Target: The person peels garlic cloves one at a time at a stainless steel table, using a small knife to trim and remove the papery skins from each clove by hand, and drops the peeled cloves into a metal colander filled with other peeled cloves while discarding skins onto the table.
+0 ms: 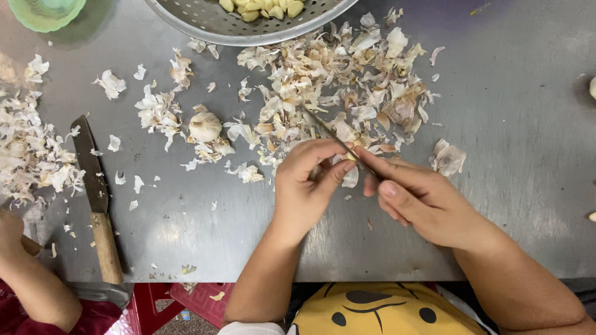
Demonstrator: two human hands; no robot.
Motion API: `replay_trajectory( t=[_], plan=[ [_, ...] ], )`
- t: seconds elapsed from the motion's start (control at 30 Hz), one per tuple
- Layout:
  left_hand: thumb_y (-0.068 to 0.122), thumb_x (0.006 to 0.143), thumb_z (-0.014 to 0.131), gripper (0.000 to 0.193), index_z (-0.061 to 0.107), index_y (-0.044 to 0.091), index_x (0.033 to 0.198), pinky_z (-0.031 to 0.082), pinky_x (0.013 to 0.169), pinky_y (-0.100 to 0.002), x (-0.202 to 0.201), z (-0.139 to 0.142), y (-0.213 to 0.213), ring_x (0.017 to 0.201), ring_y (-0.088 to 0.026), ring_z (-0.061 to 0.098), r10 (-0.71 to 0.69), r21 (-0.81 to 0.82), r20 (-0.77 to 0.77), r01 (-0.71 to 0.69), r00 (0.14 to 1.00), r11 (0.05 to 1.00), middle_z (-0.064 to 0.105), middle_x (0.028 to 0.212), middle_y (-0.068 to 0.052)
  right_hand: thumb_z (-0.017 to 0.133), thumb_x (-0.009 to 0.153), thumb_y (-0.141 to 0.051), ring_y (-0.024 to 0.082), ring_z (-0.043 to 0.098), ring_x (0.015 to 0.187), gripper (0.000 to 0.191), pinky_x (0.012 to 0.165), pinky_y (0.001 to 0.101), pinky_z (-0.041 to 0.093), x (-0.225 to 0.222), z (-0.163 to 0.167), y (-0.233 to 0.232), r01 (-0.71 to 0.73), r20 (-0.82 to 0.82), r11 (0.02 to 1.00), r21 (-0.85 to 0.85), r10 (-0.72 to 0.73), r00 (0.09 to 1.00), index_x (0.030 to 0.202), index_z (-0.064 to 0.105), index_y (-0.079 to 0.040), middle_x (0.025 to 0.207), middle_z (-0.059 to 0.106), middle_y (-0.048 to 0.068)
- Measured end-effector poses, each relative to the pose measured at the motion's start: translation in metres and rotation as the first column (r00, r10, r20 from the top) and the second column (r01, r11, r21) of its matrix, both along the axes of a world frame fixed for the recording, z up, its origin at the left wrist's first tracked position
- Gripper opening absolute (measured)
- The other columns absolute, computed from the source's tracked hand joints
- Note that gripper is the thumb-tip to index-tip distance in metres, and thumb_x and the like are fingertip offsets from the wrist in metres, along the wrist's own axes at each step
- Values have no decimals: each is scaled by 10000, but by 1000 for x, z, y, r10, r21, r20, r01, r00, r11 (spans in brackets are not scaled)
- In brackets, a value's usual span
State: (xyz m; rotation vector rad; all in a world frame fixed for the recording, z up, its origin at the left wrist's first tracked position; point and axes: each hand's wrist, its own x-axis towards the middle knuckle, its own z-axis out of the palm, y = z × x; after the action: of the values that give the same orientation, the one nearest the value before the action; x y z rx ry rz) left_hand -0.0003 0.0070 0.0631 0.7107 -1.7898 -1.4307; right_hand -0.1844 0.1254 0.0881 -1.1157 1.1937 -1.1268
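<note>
Peeling a clove: left hand [304, 180] pinches it below the colander [248, 25]; right hand [422, 198] grips the knife [329, 131], which must lift skin gently.

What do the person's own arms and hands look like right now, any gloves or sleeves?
Both hands are bare: no gloves, rings or watch show on the left hand or the right hand. The forearms are uncovered. A white sleeve edge shows at the left elbow, above a yellow garment with black marks.

Both forearms extend forward, converging. Left hand [304, 183]: fingers curled inward, thumb pressed toward the fingertips in a pinch. Right hand [419, 198]: fingers extended leftward, closed, fingertips meeting the left hand.
</note>
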Motion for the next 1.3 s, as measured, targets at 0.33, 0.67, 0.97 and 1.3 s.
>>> replay_trajectory(
  t=[0.33,0.67,0.97,1.3],
  plan=[
    [-24,989,703,242,692,26,1225,558,921,-251,1,-2,-3,1044,-96,675,-92,395,-234,181,968,900,720,1168,-51,420,1068,-347,117,505,584,559,463,251,397,-5,-7,3,56,381,975,217,-137,914,1481,482,24,955,582,77],
    [98,1065,670,185,732,21,1221,407,561,-217,-32,31,-92,700,-84,568,210,246,29,-210,977,946,664,881,-63,392,1097,-328,148,482,628,546,483,272,412,-18,-5,-9,228,536,937,263,-339,773,1524,436,10,1025,574,113],
    [82,1055,417,346,620,-21,1315,551,628,-268,-35,20,-93,800,-166,646,122,687,-331,150,936,711,691,1092,-139,395,1093,-362,137,481,650,564,495,265,415,-14,-4,-9,241,424,935,259,-335,842,1531,434,-9,1034,581,115],
    [29,1015,502,470,489,107,1478,472,475,-192,-3,33,-7,723,-107,647,-166,612,-25,146,986,777,677,1201,-47,415,1083,-322,101,519,668,647,524,232,442,1,-11,3,133,276,991,29,-136,951,1655,235,-79,1057,590,87]
  ],
)
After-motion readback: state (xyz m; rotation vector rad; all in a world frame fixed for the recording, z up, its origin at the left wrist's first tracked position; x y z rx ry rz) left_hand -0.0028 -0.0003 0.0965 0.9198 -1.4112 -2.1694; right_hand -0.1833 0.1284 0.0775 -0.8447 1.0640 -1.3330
